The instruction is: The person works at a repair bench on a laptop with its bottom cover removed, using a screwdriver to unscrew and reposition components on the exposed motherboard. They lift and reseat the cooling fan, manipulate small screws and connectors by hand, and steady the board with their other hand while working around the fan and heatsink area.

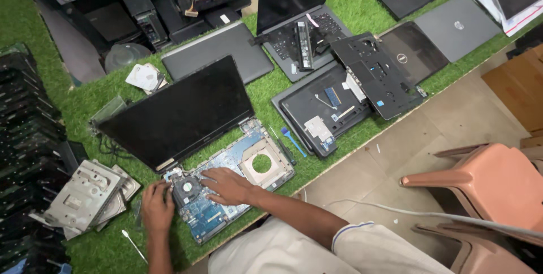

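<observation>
Many laptops and loose parts covered the green grass-like surface [283,90]. Largest near the person, the opened laptop [192,138] lay with its bare blue board [226,183] at 5 o'clock from the dark screen. The right hand [226,186] rested flat and released on that board. At 9 o'clock, the left hand [157,206] touched the fan [185,188], fingers loosely curled, grasping nothing visible.

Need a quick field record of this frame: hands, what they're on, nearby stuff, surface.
left hand: rests at the left edge of the opened laptop base, beside the fan
right hand: flat on the blue board, right of the fan
screen: dark, tilted back, attached to the base
nearby: stacked drives to the left, blue tool to the right
surface: green turf mat
seat: pink plastic chair at right
</observation>
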`<state>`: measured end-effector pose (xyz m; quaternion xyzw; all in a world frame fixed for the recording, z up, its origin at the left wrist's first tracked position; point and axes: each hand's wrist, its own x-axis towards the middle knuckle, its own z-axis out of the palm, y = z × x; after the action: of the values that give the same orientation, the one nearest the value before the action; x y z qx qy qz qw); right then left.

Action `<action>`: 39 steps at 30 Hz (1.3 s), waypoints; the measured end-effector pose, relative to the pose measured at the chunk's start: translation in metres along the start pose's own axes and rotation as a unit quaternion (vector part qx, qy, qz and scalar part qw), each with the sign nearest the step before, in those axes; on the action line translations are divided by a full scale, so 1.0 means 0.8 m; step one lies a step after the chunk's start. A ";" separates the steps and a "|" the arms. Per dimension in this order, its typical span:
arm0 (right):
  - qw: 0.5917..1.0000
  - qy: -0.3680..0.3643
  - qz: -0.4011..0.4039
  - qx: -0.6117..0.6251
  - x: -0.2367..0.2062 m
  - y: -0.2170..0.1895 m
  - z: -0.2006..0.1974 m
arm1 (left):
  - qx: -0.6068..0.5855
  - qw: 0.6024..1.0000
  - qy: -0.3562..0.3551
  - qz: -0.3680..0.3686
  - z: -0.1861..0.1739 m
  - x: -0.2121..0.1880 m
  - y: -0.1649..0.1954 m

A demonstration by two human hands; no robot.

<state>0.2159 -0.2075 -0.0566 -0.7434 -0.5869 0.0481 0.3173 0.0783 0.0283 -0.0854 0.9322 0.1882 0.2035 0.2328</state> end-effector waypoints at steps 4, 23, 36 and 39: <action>1.000 -0.017 0.006 -0.012 0.001 -0.001 0.003 | 0.008 1.000 -0.015 0.001 -0.003 -0.002 0.001; 0.999 -0.025 0.023 -0.019 0.001 -0.002 0.003 | -0.006 0.999 -0.040 0.022 -0.024 0.006 0.028; 0.999 -0.024 0.021 -0.022 0.001 -0.001 0.004 | 0.036 0.996 -0.077 0.018 -0.026 0.016 0.024; 0.999 -0.021 0.017 -0.027 0.002 -0.003 0.000 | 0.032 0.996 -0.083 0.015 -0.028 0.016 0.027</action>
<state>0.2140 -0.2056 -0.0547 -0.7603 -0.5817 0.0532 0.2843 0.0843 0.0244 -0.0529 0.9556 0.1605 0.1225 0.2145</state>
